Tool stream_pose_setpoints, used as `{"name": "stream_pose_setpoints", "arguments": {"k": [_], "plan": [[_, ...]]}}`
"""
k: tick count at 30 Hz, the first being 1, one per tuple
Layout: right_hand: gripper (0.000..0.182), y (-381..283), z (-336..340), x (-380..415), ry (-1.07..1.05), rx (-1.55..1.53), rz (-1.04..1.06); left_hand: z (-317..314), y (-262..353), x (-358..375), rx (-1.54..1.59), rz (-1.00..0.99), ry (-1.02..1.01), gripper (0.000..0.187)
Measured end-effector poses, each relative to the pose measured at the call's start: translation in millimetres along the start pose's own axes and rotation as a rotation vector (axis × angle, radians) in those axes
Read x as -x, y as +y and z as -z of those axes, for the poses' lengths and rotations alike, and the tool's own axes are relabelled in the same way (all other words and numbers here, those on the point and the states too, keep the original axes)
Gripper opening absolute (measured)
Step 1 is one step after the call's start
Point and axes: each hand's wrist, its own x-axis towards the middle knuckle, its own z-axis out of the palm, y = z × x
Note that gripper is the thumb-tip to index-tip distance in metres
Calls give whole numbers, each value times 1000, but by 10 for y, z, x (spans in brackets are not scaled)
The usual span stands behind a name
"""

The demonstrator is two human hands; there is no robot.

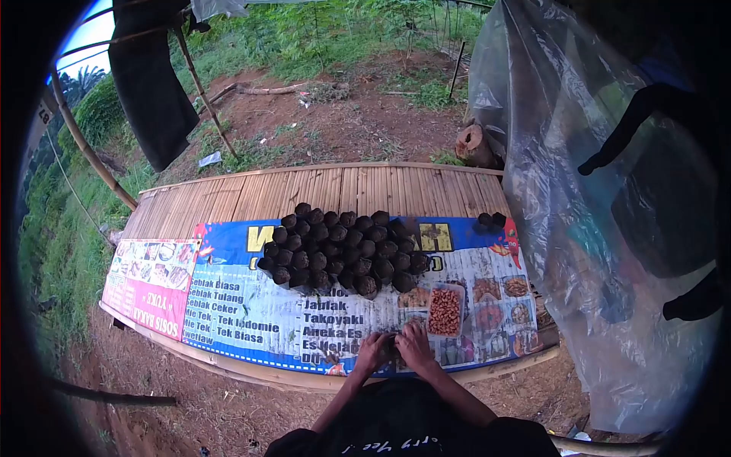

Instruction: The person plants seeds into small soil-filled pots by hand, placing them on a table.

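Hands: At the person's side of the plastic tub, the left hand and right hand meet with fingers pressed together, pinching a small dark object between them, too shadowed to identify.
Dark object: Left of the tub and nearer the person, within both grips; its long axis cannot be told.
Peanuts: Reddish-brown, peanut-like kernels fill the tub, which sits just ahead and right of the right hand, the nearer of the two; its long side runs away from the person.
Black cups: A dense cluster, many seemingly soil-filled, stands beyond and left of the tub, its closest members near the rim; a separate pair stands beyond and to the right.
Banner: Printed menu sheeting lies under the tub, its surface showing on both sides of it.
Desk: The bamboo desk has its near edge on the tub's person side, just beside the wrists.
Plastic sheet: Clear film hangs right of the tub, well apart.
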Motion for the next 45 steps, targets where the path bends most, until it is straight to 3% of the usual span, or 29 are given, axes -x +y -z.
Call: {"name": "stream_pose_setpoints", "arguments": {"k": [8,24,45], "plan": [[13,-17,52,-21,2,4,-24,23,-1,12,26,79,-108,62],[16,2,67,-44,2,-107,-33,45,27,5,16,41,-54,63],[21,-52,61,7,-19,-25,-114,66,49,-21,-12,36,-51,63]]}}
